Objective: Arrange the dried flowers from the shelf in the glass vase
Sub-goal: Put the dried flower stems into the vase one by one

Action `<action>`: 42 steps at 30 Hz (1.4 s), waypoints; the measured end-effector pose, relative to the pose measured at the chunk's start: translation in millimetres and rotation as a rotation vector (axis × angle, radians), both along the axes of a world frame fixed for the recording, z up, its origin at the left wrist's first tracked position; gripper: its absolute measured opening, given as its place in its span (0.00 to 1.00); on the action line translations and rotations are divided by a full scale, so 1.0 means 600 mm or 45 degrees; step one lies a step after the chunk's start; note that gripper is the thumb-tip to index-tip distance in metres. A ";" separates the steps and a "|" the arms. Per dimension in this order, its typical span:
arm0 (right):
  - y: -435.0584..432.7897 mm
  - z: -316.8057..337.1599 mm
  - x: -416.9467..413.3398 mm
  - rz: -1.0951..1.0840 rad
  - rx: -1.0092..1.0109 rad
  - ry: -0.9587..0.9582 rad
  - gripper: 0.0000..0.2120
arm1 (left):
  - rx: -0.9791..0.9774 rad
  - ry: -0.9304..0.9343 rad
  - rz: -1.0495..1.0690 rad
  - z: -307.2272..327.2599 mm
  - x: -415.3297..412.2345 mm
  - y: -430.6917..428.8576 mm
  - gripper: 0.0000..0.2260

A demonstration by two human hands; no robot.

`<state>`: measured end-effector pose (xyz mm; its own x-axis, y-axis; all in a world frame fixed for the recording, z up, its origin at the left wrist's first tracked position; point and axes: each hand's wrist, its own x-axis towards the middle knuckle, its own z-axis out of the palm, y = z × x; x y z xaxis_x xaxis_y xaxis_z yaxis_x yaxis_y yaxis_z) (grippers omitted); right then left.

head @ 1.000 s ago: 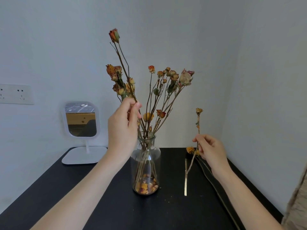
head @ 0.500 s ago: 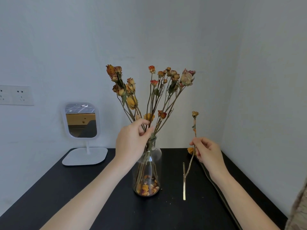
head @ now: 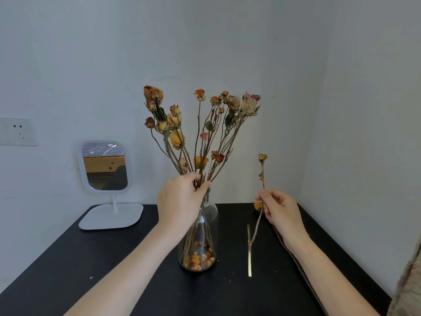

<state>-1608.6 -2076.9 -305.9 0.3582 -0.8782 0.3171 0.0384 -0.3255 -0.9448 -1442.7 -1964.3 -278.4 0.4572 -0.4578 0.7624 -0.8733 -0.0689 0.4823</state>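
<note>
Head: R hand [head: 279,210] holds stem [head: 262,179] near-upright, bud [head: 262,157] up.

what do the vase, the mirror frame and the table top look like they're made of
The vase looks like clear, glossy glass: stems and fallen petals show through it. The mirror frame seems smooth white plastic, evenly moulded with rounded corners, though painted metal is possible. The table top is matte black, perhaps painted or laminated board; no grain shows.
</note>
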 end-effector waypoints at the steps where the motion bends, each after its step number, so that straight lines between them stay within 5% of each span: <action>1: 0.000 0.000 0.001 -0.002 0.004 0.002 0.10 | -0.024 0.001 -0.019 0.001 -0.002 0.001 0.13; 13: -0.001 -0.002 0.007 0.007 0.020 -0.003 0.10 | -0.103 0.003 -0.091 -0.047 -0.004 0.023 0.14; 18: -0.002 0.007 0.006 0.006 -0.052 -0.130 0.11 | -0.049 0.306 -0.013 -0.095 0.032 0.032 0.15; 22: 0.004 0.027 0.006 -0.029 -0.166 -0.234 0.12 | 0.240 0.616 -0.353 -0.072 0.073 0.005 0.27; 26: 0.013 0.043 0.006 -0.048 -0.266 -0.272 0.11 | 0.464 0.826 -0.687 -0.053 0.097 -0.018 0.24; 39: 0.034 0.060 0.020 0.016 -0.440 -0.351 0.12 | 0.265 0.613 -0.455 -0.072 0.074 -0.048 0.18; 42: 0.039 0.063 0.024 0.035 -0.473 -0.374 0.13 | 0.301 0.563 -0.339 -0.073 0.072 -0.057 0.26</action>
<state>-1594.5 -2053.6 -268.0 0.2278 -0.6773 0.6995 0.3000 -0.6347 -0.7122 -1399.7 -1998.2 -322.2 0.5554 -0.7360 0.3872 -0.5934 -0.0245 0.8045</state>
